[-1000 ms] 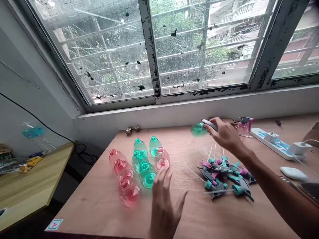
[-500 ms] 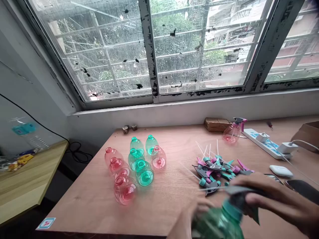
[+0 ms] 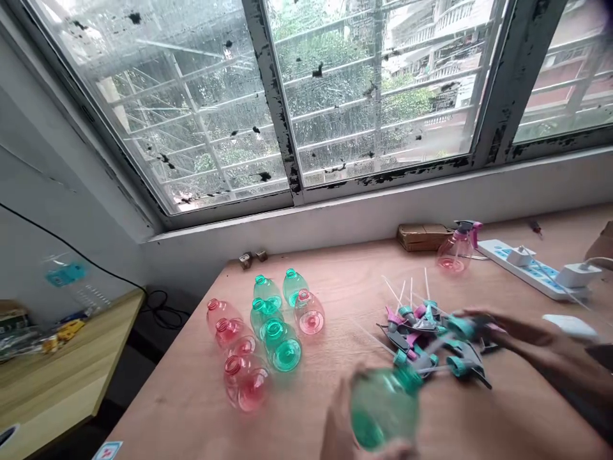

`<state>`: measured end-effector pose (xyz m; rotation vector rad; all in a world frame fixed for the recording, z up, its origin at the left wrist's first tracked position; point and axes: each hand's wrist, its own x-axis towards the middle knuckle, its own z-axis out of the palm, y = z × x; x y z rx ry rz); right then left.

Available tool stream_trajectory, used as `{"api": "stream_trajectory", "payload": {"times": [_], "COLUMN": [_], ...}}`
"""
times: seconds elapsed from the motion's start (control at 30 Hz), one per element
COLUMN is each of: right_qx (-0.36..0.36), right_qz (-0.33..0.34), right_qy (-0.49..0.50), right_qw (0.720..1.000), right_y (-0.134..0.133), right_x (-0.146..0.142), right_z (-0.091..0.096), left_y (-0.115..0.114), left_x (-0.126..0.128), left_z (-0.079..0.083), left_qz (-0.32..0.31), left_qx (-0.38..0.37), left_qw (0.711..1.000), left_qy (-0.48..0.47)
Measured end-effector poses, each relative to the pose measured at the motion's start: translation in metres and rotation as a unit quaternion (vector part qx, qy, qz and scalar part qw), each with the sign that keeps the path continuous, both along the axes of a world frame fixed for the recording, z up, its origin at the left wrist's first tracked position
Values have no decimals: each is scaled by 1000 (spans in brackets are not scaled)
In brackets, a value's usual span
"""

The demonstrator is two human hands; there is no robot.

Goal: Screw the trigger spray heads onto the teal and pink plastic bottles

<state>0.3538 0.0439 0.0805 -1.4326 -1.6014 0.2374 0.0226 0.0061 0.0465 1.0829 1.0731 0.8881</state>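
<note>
Low in the view, my left hand (image 3: 336,412) is wrapped round a green translucent bottle (image 3: 383,412), tilted with its open neck to the upper right. My right hand (image 3: 541,348), smeared by motion, is over the right side of a pile of spray heads (image 3: 414,335). Its fingers close on a spray head (image 3: 462,326) with a teal collar and a dark grey body. Several grey, teal and pink spray heads with thin white tubes lie tangled below and beside it. Left of the pile stand green bottles (image 3: 283,348) and pink bottles (image 3: 246,383), all without heads.
At the back right stand a pink spray bottle (image 3: 454,252) with its head on, a brown box (image 3: 424,237) and a white power strip (image 3: 527,271) with plugs. A white case (image 3: 569,326) lies near my right forearm. A wooden side table (image 3: 90,364) is at the left.
The spray head that was at the green bottle's neck is now apart from it. My right hand has moved up to the pile; my left hand has brought the bottle up and slightly left.
</note>
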Motion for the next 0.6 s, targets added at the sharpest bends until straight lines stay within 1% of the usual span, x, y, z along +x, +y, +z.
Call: {"api": "stream_trajectory", "payload": {"times": [0.03, 0.07, 0.1, 0.13, 0.17, 0.2, 0.23, 0.27, 0.33, 0.37, 0.43, 0.47, 0.5, 0.53, 0.57, 0.6], "right_qx": [-36, -42, -28, -1, 34, 61, 77, 84, 72, 63, 48, 43, 38, 52, 68, 69], "right_qz": [34, 31, 20, 19, 24, 36, 53, 70, 93, 108, 148, 169, 173, 145, 73, -29], "right_qy": [33, 61, 64, 48, 14, -36, -94, -155, -259, -294, -326, -325, -312, -291, -263, -239], "right_qw": [998, 997, 997, 999, 999, 997, 991, 982, 959, 947, 932, 930, 933, 944, 960, 968], "right_y": [15, 29, 43, 54, 61, 65, 66, 65, 61, 61, 70, 80, 94, 110, 129, 149], "right_x": [1, 2, 3, 3, 2, -1, -6, -11, -23, -27, -26, -19, -9, 4, 20, 37], "right_z": [-16, -33, -48, -61, -71, -77, -81, -82, -82, -80, -70, -61, -50, -37, -22, -7], "left_y": [9, 18, 26, 33, 40, 45, 50, 53, 59, 62, 67, 70, 73, 77, 80, 84], "left_x": [-2, -3, -4, -4, -4, -3, -2, -1, 1, 2, 1, 0, -1, -2, -3, -5], "left_z": [-1, -2, -5, -9, -14, -19, -24, -29, -36, -39, -41, -40, -39, -38, -35, -33], "left_qz": [46, 119, 172, 203, 216, 217, 216, 220, 242, 255, 277, 282, 288, 294, 299, 302], "left_qx": [49, 135, 206, 264, 308, 334, 353, 366, 381, 387, 391, 391, 390, 389, 388, 386], "left_qw": [996, 972, 931, 886, 845, 821, 807, 799, 793, 789, 779, 774, 769, 763, 758, 754], "left_qy": [54, 152, 247, 323, 379, 409, 422, 422, 409, 403, 405, 410, 416, 423, 431, 437]}}
